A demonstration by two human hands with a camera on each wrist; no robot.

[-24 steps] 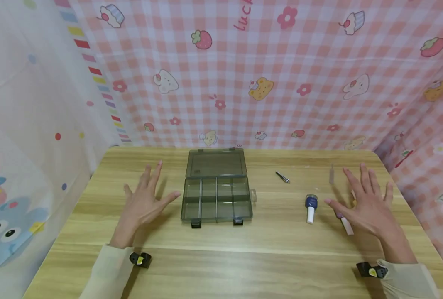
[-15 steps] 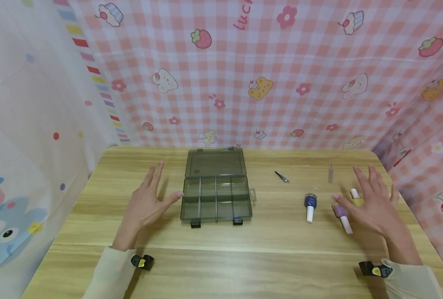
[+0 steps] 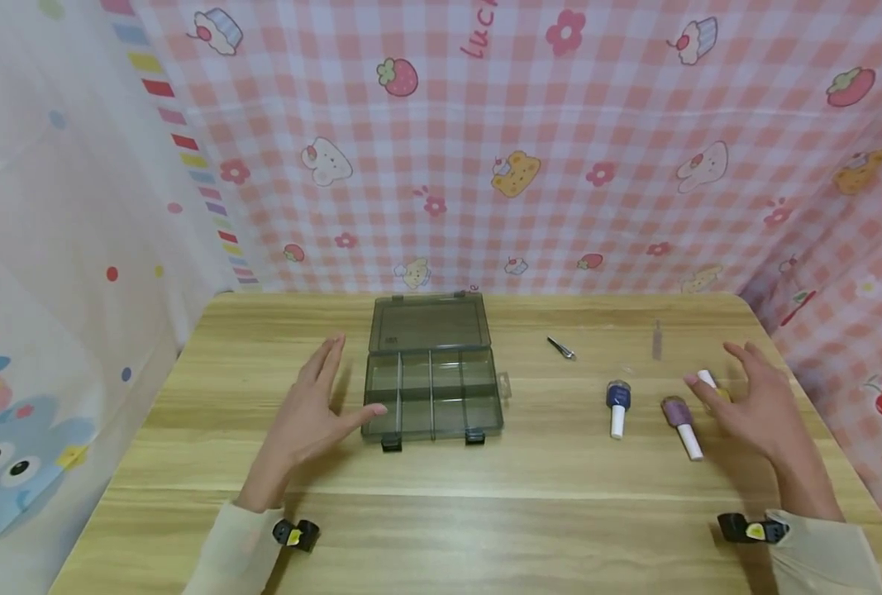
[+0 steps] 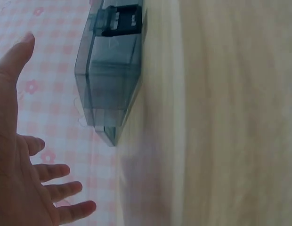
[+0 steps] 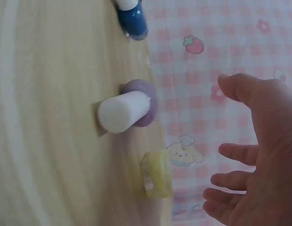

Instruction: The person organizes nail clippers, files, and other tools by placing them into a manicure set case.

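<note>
A dark translucent compartment box [image 3: 416,395] lies with its lid [image 3: 430,324] folded back. My left hand [image 3: 310,417] hovers by its left side, thumb over the front left corner and fingers spread, holding nothing. Over at the right, my right hand [image 3: 760,405] hangs above the table, thumb and fingers apart and bare. Under it lies a yellow nail polish bottle [image 5: 157,174] with a white cap, partly hidden in the head view. Left of that lie a purple nail polish bottle [image 3: 676,411] and a dark blue nail polish bottle [image 3: 618,395].
Behind the blue bottle lie a nail clipper [image 3: 560,347] and a thin clear item [image 3: 657,340] of unclear kind. A small hanging tab [image 3: 504,386] sits at the box's right side. The wooden table [image 3: 470,529] meets a checked cloth at its back edge.
My left hand has moved right, closer to the box. The right hand has shifted right, and its fingers are more bent; the purple bottle now shows fully.
</note>
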